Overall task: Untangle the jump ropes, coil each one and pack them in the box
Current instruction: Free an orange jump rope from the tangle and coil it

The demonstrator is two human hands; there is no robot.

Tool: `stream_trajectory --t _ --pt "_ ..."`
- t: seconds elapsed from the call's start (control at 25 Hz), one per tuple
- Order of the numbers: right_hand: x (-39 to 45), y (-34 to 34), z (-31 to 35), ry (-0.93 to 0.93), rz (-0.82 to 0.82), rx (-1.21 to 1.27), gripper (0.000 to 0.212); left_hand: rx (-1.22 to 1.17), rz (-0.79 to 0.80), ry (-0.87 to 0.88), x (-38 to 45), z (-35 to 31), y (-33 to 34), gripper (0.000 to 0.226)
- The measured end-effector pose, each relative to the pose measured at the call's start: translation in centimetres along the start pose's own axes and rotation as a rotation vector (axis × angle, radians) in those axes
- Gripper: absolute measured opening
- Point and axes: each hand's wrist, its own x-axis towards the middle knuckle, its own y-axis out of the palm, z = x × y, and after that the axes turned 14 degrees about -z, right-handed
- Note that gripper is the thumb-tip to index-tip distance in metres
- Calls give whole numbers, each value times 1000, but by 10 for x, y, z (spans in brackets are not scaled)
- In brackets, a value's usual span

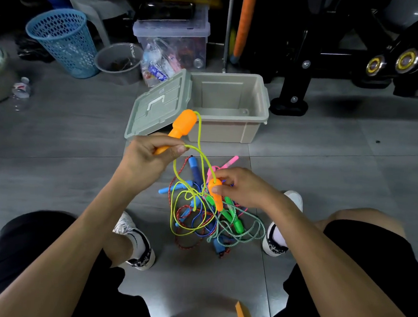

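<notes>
Fingers of the left hand grip one orange handle raised; right hand pinches the other.

I take this for a home storage corner or garage: grey floor tiles, a blue mesh wastebasket, a clear lidded bin crammed with odds and ends, a grey bucket, and black exercise equipment parked behind.

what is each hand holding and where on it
The left hand grips one orange handle by its narrow lower end. The right hand pinches the other orange handle near its top, where the yellow-green rope joins.
</notes>
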Motion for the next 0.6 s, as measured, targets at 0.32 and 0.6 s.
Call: stream_trajectory --t 0.32,0.6 --pt "1 -14 16 225 -169 454 23 293 254 -219 -3 28 17 54" --pt "0 -21 26 376 -270 923 9 234 152 -106 -19 23 41 13"
